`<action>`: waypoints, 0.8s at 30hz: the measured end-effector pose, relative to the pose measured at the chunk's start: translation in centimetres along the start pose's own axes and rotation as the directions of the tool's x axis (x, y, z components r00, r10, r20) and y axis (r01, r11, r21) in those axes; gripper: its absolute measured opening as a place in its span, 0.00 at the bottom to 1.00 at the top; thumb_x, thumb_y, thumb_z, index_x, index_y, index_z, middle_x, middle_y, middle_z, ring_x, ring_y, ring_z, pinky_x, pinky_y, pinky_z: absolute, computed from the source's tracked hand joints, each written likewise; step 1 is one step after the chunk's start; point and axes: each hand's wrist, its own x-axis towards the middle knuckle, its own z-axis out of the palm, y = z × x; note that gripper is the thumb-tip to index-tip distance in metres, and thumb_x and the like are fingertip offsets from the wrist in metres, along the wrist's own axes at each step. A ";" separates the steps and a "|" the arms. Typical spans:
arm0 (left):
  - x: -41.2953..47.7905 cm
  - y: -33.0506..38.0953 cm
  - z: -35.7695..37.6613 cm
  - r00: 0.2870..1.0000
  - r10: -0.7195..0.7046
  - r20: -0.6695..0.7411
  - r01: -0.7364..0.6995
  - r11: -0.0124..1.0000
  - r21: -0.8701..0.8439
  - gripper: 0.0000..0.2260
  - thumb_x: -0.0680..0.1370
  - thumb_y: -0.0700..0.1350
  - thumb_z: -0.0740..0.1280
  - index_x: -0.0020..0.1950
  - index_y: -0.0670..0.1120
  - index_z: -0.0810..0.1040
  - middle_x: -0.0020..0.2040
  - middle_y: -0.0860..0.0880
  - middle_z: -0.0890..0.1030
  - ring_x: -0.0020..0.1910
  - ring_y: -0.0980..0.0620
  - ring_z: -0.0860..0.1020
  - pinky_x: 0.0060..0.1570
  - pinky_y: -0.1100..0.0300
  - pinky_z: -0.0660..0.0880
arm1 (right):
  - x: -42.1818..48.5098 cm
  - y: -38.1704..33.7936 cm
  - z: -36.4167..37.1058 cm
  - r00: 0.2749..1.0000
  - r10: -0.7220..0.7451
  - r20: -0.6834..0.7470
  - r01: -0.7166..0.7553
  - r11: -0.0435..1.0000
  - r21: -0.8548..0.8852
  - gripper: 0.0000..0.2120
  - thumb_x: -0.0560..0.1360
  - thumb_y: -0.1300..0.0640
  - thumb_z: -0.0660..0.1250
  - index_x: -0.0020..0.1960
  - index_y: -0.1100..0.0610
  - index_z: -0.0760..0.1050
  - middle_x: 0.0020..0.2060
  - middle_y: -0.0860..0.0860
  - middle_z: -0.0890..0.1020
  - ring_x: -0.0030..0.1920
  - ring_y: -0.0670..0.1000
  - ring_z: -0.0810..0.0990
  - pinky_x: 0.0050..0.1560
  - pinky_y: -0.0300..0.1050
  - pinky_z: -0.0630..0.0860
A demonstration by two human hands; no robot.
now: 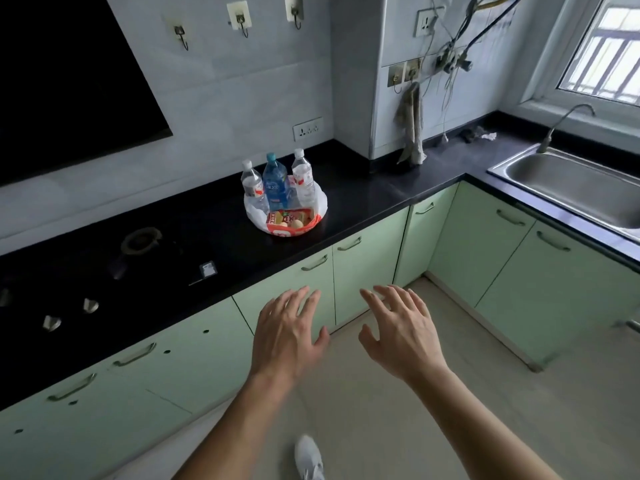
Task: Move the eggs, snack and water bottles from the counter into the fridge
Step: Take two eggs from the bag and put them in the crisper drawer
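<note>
On the black counter [363, 199] an open white plastic bag [320, 202] holds the groceries. Three water bottles stand at its back: a clear one on the left [252, 184], a blue one in the middle [274, 183] and a clear one on the right [303, 178]. In front of them lie a red snack pack [282, 216] and pale eggs [297, 223]. My left hand [289, 336] and my right hand [403, 332] hover with spread fingers over the floor, in front of the green cabinets and well short of the bag. Both are empty. No fridge is in view.
A gas hob [86, 271] with knobs fills the counter's left part. A steel sink [581, 188] with a tap sits at the right under a window. A cloth [412, 126] hangs on the wall in the corner. My white shoe [309, 457] is on the tiled floor.
</note>
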 end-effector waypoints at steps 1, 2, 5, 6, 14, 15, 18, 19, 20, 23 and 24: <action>1.0 -0.2 0.3 1.000 -0.003 0.000 0.003 1.000 -0.004 0.27 0.75 0.58 0.60 0.72 0.49 0.71 0.70 0.49 0.75 0.69 0.49 0.72 0.67 0.50 0.71 | 0.9 0.3 0.4 1.000 -0.003 0.003 0.003 1.000 -0.003 0.27 0.70 0.46 0.67 0.68 0.52 0.74 0.62 0.54 0.79 0.64 0.57 0.77 0.67 0.58 0.72; 2.0 -0.4 0.7 1.000 -0.008 0.000 0.008 1.000 -0.010 0.27 0.75 0.59 0.60 0.72 0.49 0.71 0.70 0.49 0.75 0.69 0.49 0.72 0.67 0.50 0.71 | 1.9 0.7 0.8 1.000 -0.007 0.006 0.007 1.000 -0.005 0.27 0.70 0.46 0.67 0.68 0.52 0.74 0.62 0.54 0.79 0.64 0.57 0.77 0.67 0.58 0.72; 5.1 -1.3 1.7 1.000 -0.021 -0.004 0.021 0.999 -0.027 0.27 0.75 0.59 0.58 0.71 0.49 0.72 0.70 0.49 0.76 0.69 0.50 0.72 0.67 0.50 0.71 | 5.3 1.4 1.9 1.000 -0.019 0.013 0.019 1.000 -0.017 0.28 0.69 0.46 0.67 0.68 0.52 0.74 0.62 0.54 0.80 0.64 0.57 0.77 0.67 0.59 0.72; 6.4 -1.7 2.0 1.000 -0.023 -0.008 0.022 0.999 -0.031 0.27 0.75 0.59 0.58 0.71 0.49 0.72 0.69 0.49 0.76 0.69 0.50 0.72 0.67 0.50 0.71 | 6.6 1.6 2.3 1.000 -0.020 0.013 0.020 0.999 -0.026 0.28 0.69 0.46 0.67 0.68 0.52 0.74 0.62 0.54 0.79 0.65 0.57 0.77 0.68 0.59 0.71; 18.3 -7.6 4.3 0.999 -0.034 -0.011 0.034 0.997 -0.065 0.28 0.75 0.60 0.58 0.72 0.49 0.71 0.70 0.49 0.75 0.70 0.49 0.72 0.68 0.49 0.70 | 20.4 2.3 5.5 1.000 -0.014 0.014 0.015 0.999 -0.048 0.27 0.70 0.47 0.68 0.68 0.52 0.75 0.62 0.54 0.80 0.64 0.57 0.77 0.65 0.59 0.73; 19.6 -8.5 4.6 0.999 -0.036 -0.012 0.035 0.997 -0.066 0.28 0.75 0.60 0.58 0.72 0.49 0.71 0.70 0.49 0.75 0.70 0.49 0.72 0.68 0.49 0.70 | 22.1 2.4 5.9 1.000 -0.012 0.018 0.013 0.998 -0.056 0.28 0.70 0.47 0.68 0.68 0.52 0.75 0.62 0.53 0.80 0.64 0.57 0.77 0.65 0.59 0.73; 23.0 -11.0 5.6 0.999 -0.047 0.011 0.047 0.996 -0.080 0.29 0.75 0.61 0.56 0.73 0.49 0.70 0.71 0.50 0.74 0.71 0.50 0.70 0.69 0.50 0.69 | 26.6 2.5 7.2 1.000 0.004 0.018 -0.003 0.999 -0.054 0.27 0.70 0.46 0.66 0.68 0.52 0.75 0.62 0.52 0.79 0.65 0.56 0.77 0.66 0.57 0.73; 24.0 -11.7 6.0 0.999 -0.050 0.017 0.052 0.995 -0.083 0.30 0.75 0.61 0.55 0.73 0.49 0.70 0.71 0.50 0.74 0.71 0.50 0.70 0.69 0.50 0.70 | 27.7 2.4 7.6 1.000 0.006 0.016 -0.005 0.999 -0.050 0.27 0.70 0.46 0.66 0.68 0.52 0.75 0.62 0.52 0.79 0.64 0.56 0.77 0.66 0.57 0.73; 25.0 -12.3 6.3 0.998 -0.052 0.025 0.054 0.995 -0.088 0.30 0.75 0.61 0.55 0.73 0.49 0.70 0.71 0.50 0.74 0.70 0.50 0.71 0.68 0.50 0.70 | 28.8 2.4 8.0 1.000 0.006 0.015 -0.005 0.999 -0.047 0.27 0.70 0.46 0.67 0.67 0.52 0.75 0.61 0.52 0.79 0.64 0.56 0.77 0.65 0.58 0.73; 27.4 -13.6 7.1 0.998 -0.054 0.041 0.059 0.991 -0.119 0.28 0.75 0.60 0.57 0.71 0.49 0.72 0.70 0.49 0.75 0.69 0.49 0.72 0.66 0.50 0.72 | 31.3 2.5 9.1 1.000 0.003 0.016 -0.002 0.999 -0.042 0.25 0.70 0.46 0.65 0.66 0.52 0.76 0.59 0.52 0.80 0.63 0.56 0.77 0.65 0.57 0.73; 28.2 -14.0 7.3 0.998 -0.055 0.042 0.060 0.990 -0.129 0.28 0.75 0.60 0.58 0.71 0.49 0.72 0.69 0.49 0.76 0.69 0.49 0.72 0.66 0.50 0.72 | 32.1 2.6 9.5 1.000 0.001 0.018 0.000 0.999 -0.045 0.25 0.70 0.46 0.65 0.65 0.52 0.76 0.59 0.51 0.80 0.63 0.56 0.77 0.65 0.56 0.73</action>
